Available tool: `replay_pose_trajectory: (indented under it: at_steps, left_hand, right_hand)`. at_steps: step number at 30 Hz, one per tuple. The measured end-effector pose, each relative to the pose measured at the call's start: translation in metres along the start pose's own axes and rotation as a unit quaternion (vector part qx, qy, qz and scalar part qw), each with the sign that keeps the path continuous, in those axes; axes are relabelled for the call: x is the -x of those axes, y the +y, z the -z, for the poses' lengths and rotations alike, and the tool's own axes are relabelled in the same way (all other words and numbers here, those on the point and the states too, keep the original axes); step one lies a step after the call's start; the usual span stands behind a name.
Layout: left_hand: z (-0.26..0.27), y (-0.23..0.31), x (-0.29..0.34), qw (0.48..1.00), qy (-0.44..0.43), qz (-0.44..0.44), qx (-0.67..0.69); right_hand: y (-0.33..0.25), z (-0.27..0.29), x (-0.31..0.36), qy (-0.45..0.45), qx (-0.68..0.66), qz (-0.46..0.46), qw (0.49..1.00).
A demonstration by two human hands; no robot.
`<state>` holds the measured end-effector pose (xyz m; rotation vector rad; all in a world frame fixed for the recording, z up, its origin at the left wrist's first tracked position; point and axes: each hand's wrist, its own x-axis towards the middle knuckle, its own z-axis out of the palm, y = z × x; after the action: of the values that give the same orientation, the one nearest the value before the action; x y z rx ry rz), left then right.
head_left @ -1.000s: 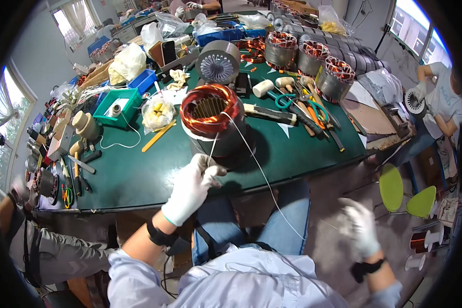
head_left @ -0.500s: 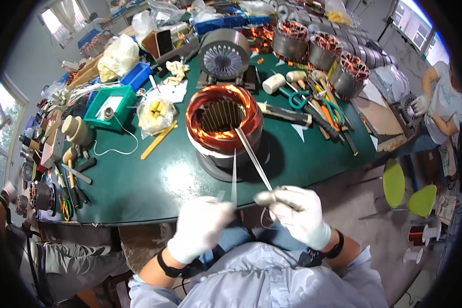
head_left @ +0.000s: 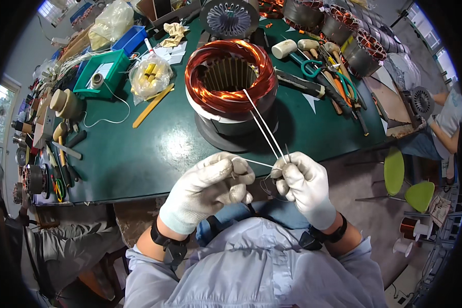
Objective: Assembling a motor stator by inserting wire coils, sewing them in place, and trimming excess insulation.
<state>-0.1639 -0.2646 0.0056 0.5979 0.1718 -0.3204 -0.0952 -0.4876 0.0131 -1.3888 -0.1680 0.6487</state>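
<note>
A motor stator (head_left: 231, 110) with a thick ring of copper winding (head_left: 228, 95) stands on a dark round base. From the near side of the winding, a doubled white cord (head_left: 264, 126) runs taut to my right hand (head_left: 308, 190). That gloved hand is closed, pinching the cord between thumb and fingers, and a thin pointed tip sticks up beside it. My left hand (head_left: 205, 190), also gloved, pinches a strand of the cord that stretches across to the right hand. A thin loose loop hangs below the right fingers.
On the green table (head_left: 154, 164) lie a yellow stick (head_left: 153, 106), a bag of yellow pieces (head_left: 151, 77) and a green tray (head_left: 103, 77) with a cord spool. Mallets (head_left: 284, 49) and scissors (head_left: 313, 69) lie right. Wound stators stand behind; a person (head_left: 446, 123) works at far right.
The view has shifted, so the stator sits higher in the picture. My left hand, blurred before, now pinches a strand drawn toward my right hand, which still grips the cord.
</note>
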Motion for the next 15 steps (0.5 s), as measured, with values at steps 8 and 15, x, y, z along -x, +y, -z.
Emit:
replay_pose_trajectory:
  at_steps: [8, 15]
  left_hand:
    - [-0.012, -0.003, -0.014, 0.947, 0.115, -0.239, -0.182]
    - [-0.001, 0.001, -0.024, 0.416, 0.035, -0.480, -0.772]
  right_hand:
    - [0.034, -0.019, -0.002, -0.108, -0.051, 0.082, 0.989]
    - [0.001, -0.031, 0.003, -0.084, -0.080, 0.038, 0.993]
